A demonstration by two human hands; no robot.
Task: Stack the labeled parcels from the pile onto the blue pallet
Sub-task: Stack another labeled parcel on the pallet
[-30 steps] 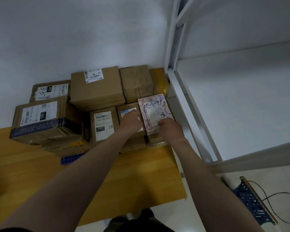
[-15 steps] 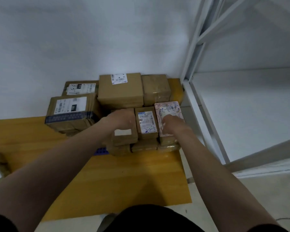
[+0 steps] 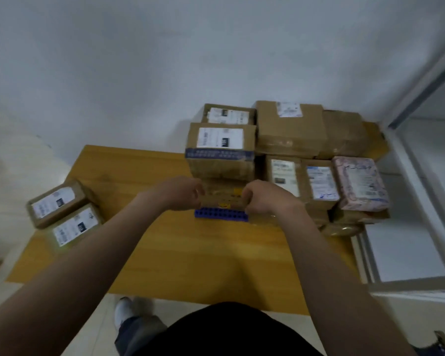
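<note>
Several brown labeled parcels are stacked on the blue pallet (image 3: 221,215), of which only a strip of front edge shows. My left hand (image 3: 184,192) and my right hand (image 3: 261,196) grip the two ends of a low brown parcel with yellow tape (image 3: 222,196) at the stack's front. A taller parcel with a blue band (image 3: 220,150) sits on top of it. To the right stand two narrow labeled parcels (image 3: 284,176) and a pink patterned parcel (image 3: 360,183). Two loose labeled parcels (image 3: 62,214) lie at the left.
The stack stands on a yellow wooden board (image 3: 190,258) on a pale floor, against a white wall. A white metal rack (image 3: 409,191) rises close on the right. My legs and a shoe (image 3: 122,309) are at the board's near edge.
Both hands left the narrow parcels and the pink parcel at the right and moved left to the low front parcel. The view swung left, bringing two loose parcels into sight.
</note>
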